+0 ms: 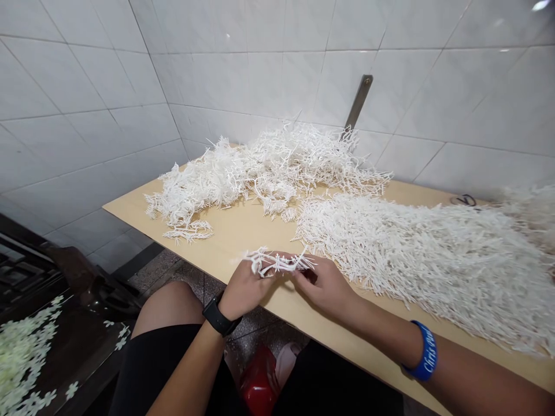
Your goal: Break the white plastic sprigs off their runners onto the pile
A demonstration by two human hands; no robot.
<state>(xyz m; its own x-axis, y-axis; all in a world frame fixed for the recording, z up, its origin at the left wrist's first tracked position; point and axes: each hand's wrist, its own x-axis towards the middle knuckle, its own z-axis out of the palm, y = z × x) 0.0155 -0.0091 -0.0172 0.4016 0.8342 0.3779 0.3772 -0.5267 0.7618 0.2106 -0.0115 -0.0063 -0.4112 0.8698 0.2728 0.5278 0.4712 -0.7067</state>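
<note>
My left hand [248,287], with a black watch at the wrist, is closed around a white branching plastic sprig [280,263] over the near edge of the board. My right hand [326,287] pinches the sprig's right side, its thumb and fingers pressed together. Thin forked tips stick out above both hands, and some fingertips are hidden behind them. Beyond lies a tangled heap of similar white sprigs [277,162]. To the right of my hands spreads a thick mat of short white stems [425,254].
The tan board [236,231] runs along a tiled wall [277,75]. A flat metal bar [359,104] leans there behind the heap. A small dark loop [463,200] lies at the back right. Pale plastic blossoms [26,352] rest on dark furniture at lower left. A red object [260,381] is below.
</note>
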